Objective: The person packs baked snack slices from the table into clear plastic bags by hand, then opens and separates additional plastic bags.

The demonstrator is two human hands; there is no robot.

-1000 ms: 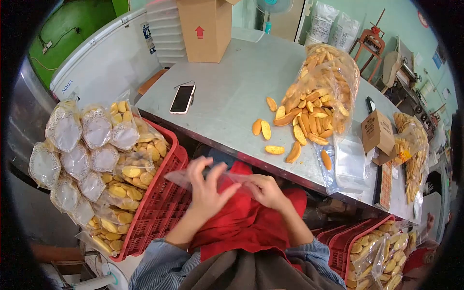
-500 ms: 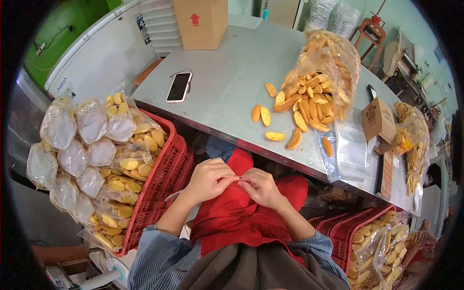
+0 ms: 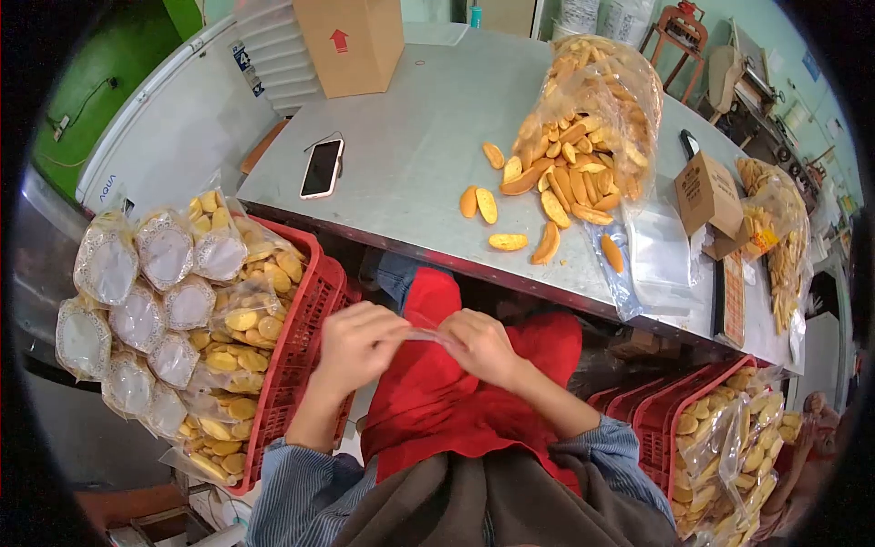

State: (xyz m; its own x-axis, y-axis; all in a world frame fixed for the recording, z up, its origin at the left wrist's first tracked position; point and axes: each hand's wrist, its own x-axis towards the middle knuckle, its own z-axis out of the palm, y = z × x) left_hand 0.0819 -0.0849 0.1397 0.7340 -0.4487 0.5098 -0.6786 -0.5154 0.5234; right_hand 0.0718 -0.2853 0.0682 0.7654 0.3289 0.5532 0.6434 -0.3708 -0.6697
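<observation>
Above the red cloth on my lap (image 3: 437, 392), both hands pinch a thin, clear plastic strip (image 3: 421, 335). My left hand (image 3: 357, 345) has one end between closed fingers, and my right hand (image 3: 481, 346) grips the other. A short stretch of the strip shows between them; the rest is hidden by my fingers. Beyond my hands, golden rusk-like bread slices (image 3: 574, 187) spill from a big clear bag (image 3: 629, 100) onto the metal table (image 3: 410, 164). Flat clear plastic bags (image 3: 658, 260) lie near the table's front edge, with one slice (image 3: 612, 253) beside them.
At my left, a red crate (image 3: 301, 337) holds packed bags (image 3: 191, 305) of bread slices. Another red crate (image 3: 656, 419) with filled bags stands at lower right. A phone (image 3: 322, 169), a tall cardboard box (image 3: 351, 46) and a small open carton (image 3: 708, 202) are on the table.
My hands have moved slightly apart, my left hand shifting left, and the clear strip now shows stretched between them. The view has tilted and shifted a little.
</observation>
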